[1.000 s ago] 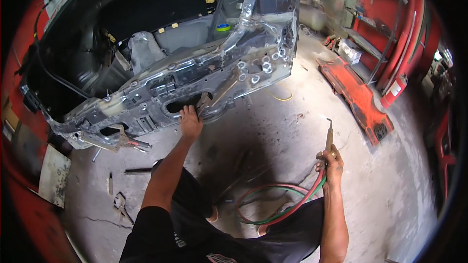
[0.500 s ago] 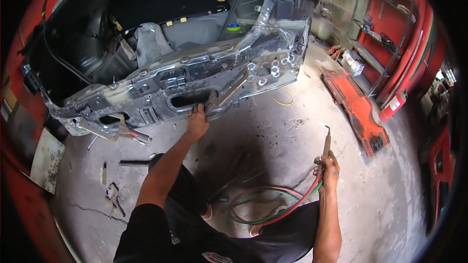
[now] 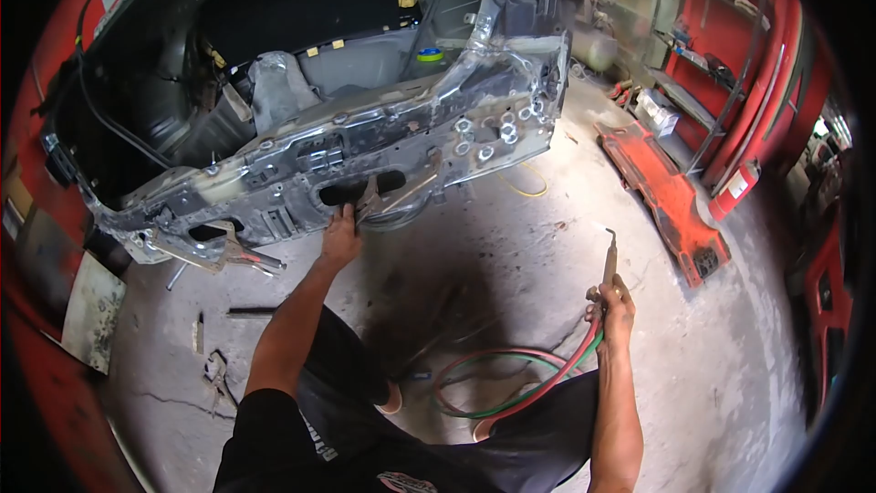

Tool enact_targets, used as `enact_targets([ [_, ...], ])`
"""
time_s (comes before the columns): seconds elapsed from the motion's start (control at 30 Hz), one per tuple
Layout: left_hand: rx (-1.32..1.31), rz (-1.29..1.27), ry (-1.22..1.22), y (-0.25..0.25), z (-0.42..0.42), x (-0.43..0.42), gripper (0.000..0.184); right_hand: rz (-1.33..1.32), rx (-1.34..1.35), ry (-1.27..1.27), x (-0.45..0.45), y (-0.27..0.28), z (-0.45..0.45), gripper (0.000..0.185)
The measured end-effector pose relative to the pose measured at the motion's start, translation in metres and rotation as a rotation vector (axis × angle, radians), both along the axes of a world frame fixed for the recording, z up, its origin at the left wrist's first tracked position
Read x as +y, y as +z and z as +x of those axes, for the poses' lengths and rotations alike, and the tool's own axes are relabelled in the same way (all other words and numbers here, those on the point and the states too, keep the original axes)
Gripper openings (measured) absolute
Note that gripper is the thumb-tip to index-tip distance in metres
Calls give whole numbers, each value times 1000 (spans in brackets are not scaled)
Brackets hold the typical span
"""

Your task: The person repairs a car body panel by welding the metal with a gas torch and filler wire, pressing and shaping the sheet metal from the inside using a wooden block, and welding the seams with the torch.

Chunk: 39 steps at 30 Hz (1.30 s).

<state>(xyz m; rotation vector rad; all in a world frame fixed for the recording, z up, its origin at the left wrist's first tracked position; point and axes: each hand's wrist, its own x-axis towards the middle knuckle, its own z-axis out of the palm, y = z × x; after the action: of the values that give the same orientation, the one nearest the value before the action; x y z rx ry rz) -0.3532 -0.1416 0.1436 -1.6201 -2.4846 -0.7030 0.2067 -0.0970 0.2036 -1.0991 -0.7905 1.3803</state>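
My left hand (image 3: 341, 239) is closed at the near end of a rusty locking clamp (image 3: 370, 201), against the lower edge of the car's bare metal rear panel (image 3: 260, 178). The clamp lies across the panel beside an oblong opening, its long arm pointing right; the exact grip is partly hidden. On the right, my right hand (image 3: 618, 310) is wrapped round the handle of a gas torch (image 3: 610, 260), held upright with its bent tip at the top. No flame can be made out. Red and green hoses (image 3: 538, 401) run from the torch and loop above my legs.
Another locking clamp (image 3: 246, 257) hangs on the panel's left part. On the floor lie a metal bar (image 3: 252, 313), a loose clamp (image 3: 217, 377) and a long red body part (image 3: 662, 201). A fire extinguisher (image 3: 735, 190) stands by red shelving at the right.
My left hand and the clamp have shifted left along the panel, and the clamp's long arm has tilted lower. The torch stays in my right hand, nearly still. The view has swung slightly.
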Motion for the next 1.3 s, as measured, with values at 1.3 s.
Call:
enact_targets([
  [1.3, 166, -180, -88, 29, -4, -27, 74, 2, -26, 52, -1, 6, -8, 74],
])
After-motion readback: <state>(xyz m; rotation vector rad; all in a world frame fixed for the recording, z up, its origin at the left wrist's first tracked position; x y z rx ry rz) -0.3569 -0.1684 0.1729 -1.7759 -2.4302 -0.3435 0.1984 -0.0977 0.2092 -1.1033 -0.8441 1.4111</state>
